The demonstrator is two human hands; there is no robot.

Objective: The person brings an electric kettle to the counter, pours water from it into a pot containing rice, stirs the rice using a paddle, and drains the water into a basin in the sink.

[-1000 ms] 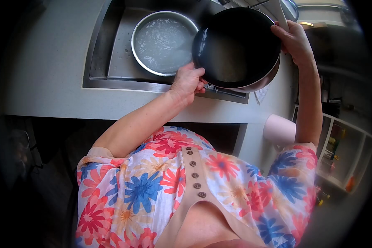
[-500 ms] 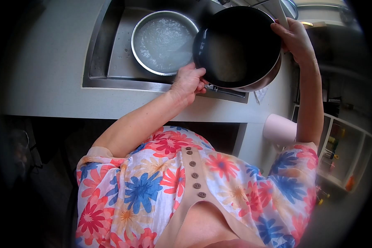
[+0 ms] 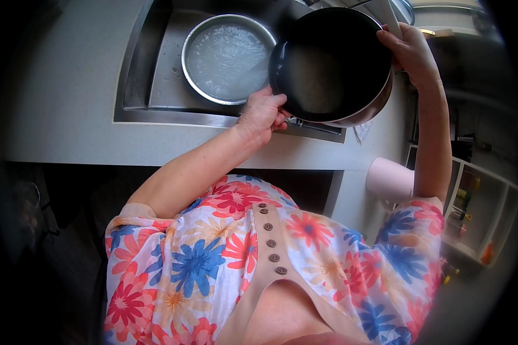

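Observation:
A dark-lined pot (image 3: 351, 69) is held tilted to the left over the sink. My left hand (image 3: 261, 112) is closed on its near left rim, the thumb against the edge. On the far right side my right hand (image 3: 411, 54) grips the pot at its rim, and part of the grip is hidden. Pale, grainy contents (image 3: 316, 86) lie blurred at the pot's bottom. Just left of the pot's lip, a round metal pan (image 3: 188, 77) stands in the sink. Cloudy, rippling water (image 3: 227, 60) fills much of the pan, and a faint stream shows near the lip.
The steel sink (image 3: 161, 80) is set into a pale countertop (image 3: 69, 103). A pink container (image 3: 388, 179) stands at the right below the counter edge. Beside it is a white shelf unit (image 3: 466, 213) with small items.
The ripples on the water in the pan have shifted. The pot and both hands hold almost the same place and tilt.

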